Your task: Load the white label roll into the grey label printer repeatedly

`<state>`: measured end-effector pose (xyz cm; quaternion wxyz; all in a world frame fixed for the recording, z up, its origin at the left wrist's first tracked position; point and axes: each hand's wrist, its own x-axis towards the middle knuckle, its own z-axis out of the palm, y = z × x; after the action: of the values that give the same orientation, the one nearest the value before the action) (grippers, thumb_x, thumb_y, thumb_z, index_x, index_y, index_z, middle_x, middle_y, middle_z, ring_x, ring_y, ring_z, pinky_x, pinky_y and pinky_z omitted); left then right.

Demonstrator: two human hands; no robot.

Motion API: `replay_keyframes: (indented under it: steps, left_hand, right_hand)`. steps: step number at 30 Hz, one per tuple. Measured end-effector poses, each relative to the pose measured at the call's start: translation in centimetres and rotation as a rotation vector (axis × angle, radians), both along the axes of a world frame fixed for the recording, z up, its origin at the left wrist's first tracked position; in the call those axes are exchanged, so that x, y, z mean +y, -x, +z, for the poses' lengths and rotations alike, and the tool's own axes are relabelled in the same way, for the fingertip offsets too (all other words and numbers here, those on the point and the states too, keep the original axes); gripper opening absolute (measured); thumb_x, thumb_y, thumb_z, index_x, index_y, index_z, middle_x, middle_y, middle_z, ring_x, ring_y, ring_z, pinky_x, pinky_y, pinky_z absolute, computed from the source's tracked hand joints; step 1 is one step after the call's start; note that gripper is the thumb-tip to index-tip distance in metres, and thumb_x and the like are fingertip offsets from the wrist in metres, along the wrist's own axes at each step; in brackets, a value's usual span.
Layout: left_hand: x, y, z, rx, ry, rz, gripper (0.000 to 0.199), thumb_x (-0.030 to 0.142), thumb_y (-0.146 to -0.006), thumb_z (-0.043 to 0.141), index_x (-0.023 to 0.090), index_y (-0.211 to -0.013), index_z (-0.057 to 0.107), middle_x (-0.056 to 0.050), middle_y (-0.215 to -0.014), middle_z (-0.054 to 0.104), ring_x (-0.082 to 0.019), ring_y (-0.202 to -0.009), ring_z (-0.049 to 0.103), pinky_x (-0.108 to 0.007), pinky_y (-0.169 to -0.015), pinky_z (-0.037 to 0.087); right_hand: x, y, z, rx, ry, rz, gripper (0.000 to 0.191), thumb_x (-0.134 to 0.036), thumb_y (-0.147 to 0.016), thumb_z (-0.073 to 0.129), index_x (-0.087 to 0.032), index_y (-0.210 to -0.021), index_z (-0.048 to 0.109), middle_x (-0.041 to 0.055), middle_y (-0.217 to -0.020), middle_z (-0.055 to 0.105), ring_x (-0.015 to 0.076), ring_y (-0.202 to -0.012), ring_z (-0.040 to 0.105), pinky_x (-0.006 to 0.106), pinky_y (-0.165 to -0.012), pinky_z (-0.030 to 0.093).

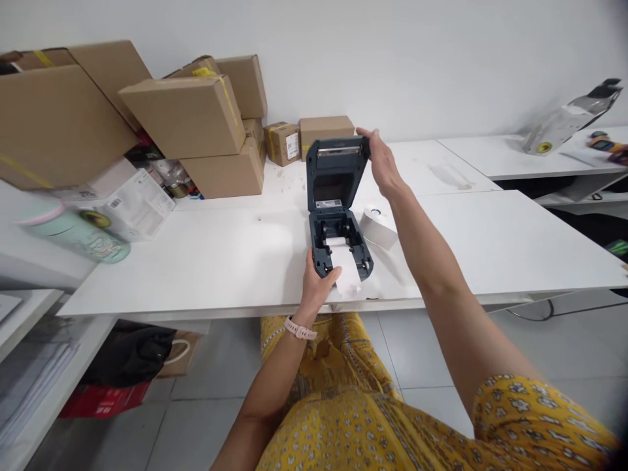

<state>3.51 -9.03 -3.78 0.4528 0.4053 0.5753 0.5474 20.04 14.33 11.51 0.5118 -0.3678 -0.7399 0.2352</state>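
A dark grey label printer (pixel 315 245) sits on the white table with its lid (pixel 333 186) raised. Inside lies a small white paper roll (pixel 336 241), and its paper strip (pixel 347 269) runs out over the front edge. My left hand (pixel 318 282) grips the printer's front left corner, the thumb pressed on the strip and the fingers mostly hidden along the side. At the upper right corner of the lid, my right hand (pixel 383 160) holds the edge with its fingers over the top. A larger white paper roll (pixel 379 227) rests on the table just right of the printer.
Cardboard boxes (pixel 181 118) are stacked at the left, with smaller boxes (pixel 326 131) by the wall. A mint green bottle (pixel 78 232) lies near a white box (pixel 140 204). At the far right, a white carton (pixel 557 127) leans on the side table. The table's front edge (pixel 196 311) is close to me.
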Motion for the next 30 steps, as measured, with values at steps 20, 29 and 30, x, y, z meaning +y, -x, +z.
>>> replay_keyframes:
  steps: [20,29,30]
  left_hand:
    - [-1.6,0.1,1.2,-0.115,-0.101,-0.007,0.097,0.061,-0.087,0.071,0.032,-0.165,0.023,-0.009,-0.177,0.016,-0.031,-0.163,0.018,-0.045,-0.131,0.026]
    - [0.4,-0.7,1.6,-0.012,-0.154,0.003,0.092,0.063,-0.087,0.069,0.025,-0.161,0.031,-0.013,-0.17,0.034,-0.033,-0.156,0.036,-0.045,-0.126,0.036]
    - [0.5,-0.6,1.6,-0.009,-0.161,0.003,0.091,0.062,-0.086,0.07,0.025,-0.16,0.032,-0.013,-0.17,0.035,-0.032,-0.156,0.037,-0.045,-0.126,0.036]
  right_hand:
    - [-18.3,-0.5,-13.4,0.221,0.183,-0.041,0.053,-0.051,-0.098,0.063,-0.037,-0.149,0.054,0.0019,-0.165,0.046,0.0267,-0.153,0.043,0.054,-0.129,0.034]
    - [-18.4,0.0,-13.8,0.253,0.21,-0.081,0.065,-0.056,-0.097,0.062,-0.033,-0.156,0.044,0.0062,-0.166,0.044,0.0289,-0.153,0.042,0.052,-0.125,0.041]
    - [-18.5,0.0,-13.8,0.214,0.161,-0.104,0.06,-0.055,-0.099,0.058,-0.033,-0.154,0.047,0.0056,-0.166,0.044,0.0284,-0.154,0.041,0.053,-0.126,0.038]
